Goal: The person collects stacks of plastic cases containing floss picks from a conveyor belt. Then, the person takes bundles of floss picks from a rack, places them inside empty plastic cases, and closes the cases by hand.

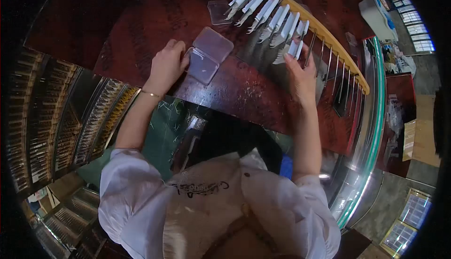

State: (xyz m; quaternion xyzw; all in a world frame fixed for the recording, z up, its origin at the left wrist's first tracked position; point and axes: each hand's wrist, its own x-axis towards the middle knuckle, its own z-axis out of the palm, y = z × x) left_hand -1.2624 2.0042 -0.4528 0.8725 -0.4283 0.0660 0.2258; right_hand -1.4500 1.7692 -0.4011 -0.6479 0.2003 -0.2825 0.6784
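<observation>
My left hand (169, 65) is closed at the edge of a clear plastic case (205, 67), which lies hinged open on the dark red table. A small white curved bit shows inside the case. My right hand (302, 76) pinches a white folded strip (295, 48) with pale, comb-like curved ends, beside a metal rod of a wooden rack (324, 34). Several similar white strips (266, 12) hang in a row on the rack's other rods, their curved ends pointing toward me. The right fingertips partly hide the strip they hold.
Bare metal rods (334, 73) stick out along the rack's right part. Another clear case (219, 12) lies behind the open one. Tall shelving with rows of small pieces (101, 106) stands at left. A green-edged counter (376, 132) runs along the right; a cardboard box (425, 129) lies beyond.
</observation>
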